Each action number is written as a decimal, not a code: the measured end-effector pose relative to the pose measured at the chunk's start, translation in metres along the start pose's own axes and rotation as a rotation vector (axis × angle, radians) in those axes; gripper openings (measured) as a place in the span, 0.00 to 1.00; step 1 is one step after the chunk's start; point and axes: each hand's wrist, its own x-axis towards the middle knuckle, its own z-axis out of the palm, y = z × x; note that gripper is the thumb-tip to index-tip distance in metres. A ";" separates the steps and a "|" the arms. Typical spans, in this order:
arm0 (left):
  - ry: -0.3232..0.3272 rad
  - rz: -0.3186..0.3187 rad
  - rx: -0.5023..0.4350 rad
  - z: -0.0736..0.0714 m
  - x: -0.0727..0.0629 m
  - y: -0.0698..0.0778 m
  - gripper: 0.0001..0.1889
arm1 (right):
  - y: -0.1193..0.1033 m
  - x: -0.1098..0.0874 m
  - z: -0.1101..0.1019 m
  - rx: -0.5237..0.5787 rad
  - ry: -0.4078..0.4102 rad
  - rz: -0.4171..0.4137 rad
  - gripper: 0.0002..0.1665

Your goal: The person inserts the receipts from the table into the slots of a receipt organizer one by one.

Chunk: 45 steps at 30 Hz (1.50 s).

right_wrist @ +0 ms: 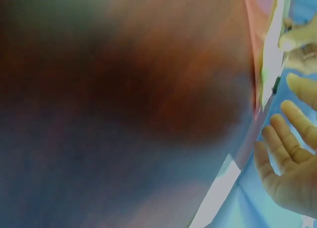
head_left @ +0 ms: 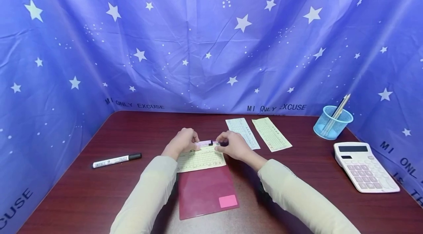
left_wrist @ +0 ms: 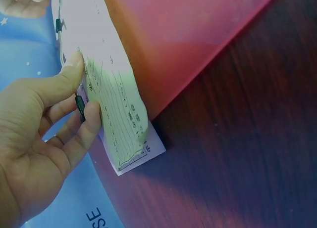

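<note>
My left hand (head_left: 182,141) pinches the upper edge of a thin printed yellow-green form (head_left: 202,160), thumb on its face and fingers behind, as the left wrist view shows. Under that form a pinkish-white sheet (left_wrist: 157,145) sticks out. The forms lie over the top of a translucent red plastic folder (head_left: 206,190) with a pink label (head_left: 228,201). Along the forms' top edge are small black clip-like parts (left_wrist: 80,108). My right hand (head_left: 234,144) hovers at the top right corner of the form, its fingers loosely spread in the right wrist view with nothing between them.
Two more printed slips, one whitish (head_left: 243,133) and one yellow (head_left: 272,134), lie behind my right hand. A black-and-white marker (head_left: 116,160) lies at left. At right stand a blue mesh pen cup (head_left: 325,125) with pencils and a pink-and-white calculator (head_left: 365,168). A starry blue curtain (head_left: 198,43) encloses the table.
</note>
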 end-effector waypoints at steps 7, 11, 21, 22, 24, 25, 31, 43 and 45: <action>0.006 0.010 0.012 0.000 -0.001 0.000 0.08 | 0.007 0.007 0.004 -0.080 -0.067 -0.020 0.21; -0.001 0.016 0.006 -0.002 0.000 0.001 0.08 | 0.006 0.007 0.003 -0.162 -0.095 -0.037 0.22; -0.045 -0.011 0.007 -0.004 0.004 0.003 0.07 | 0.005 0.005 -0.003 -0.290 -0.100 -0.132 0.23; -0.045 -0.009 0.004 -0.004 0.004 0.003 0.07 | 0.006 0.005 -0.003 -0.292 -0.095 -0.145 0.23; -0.048 -0.013 -0.002 -0.004 0.004 0.004 0.07 | 0.007 0.005 -0.003 -0.298 -0.096 -0.166 0.22; -0.047 -0.014 -0.006 -0.004 0.004 0.003 0.07 | 0.007 0.004 -0.004 -0.303 -0.099 -0.169 0.22; -0.049 -0.024 -0.034 -0.004 0.003 0.002 0.06 | 0.007 0.005 -0.008 -0.363 -0.106 -0.200 0.23; -0.053 -0.018 -0.023 -0.003 0.006 -0.001 0.07 | 0.007 0.011 0.003 -0.231 -0.081 -0.125 0.16; -0.056 -0.013 -0.025 -0.004 0.006 -0.001 0.07 | 0.007 0.012 0.004 -0.201 -0.079 -0.111 0.15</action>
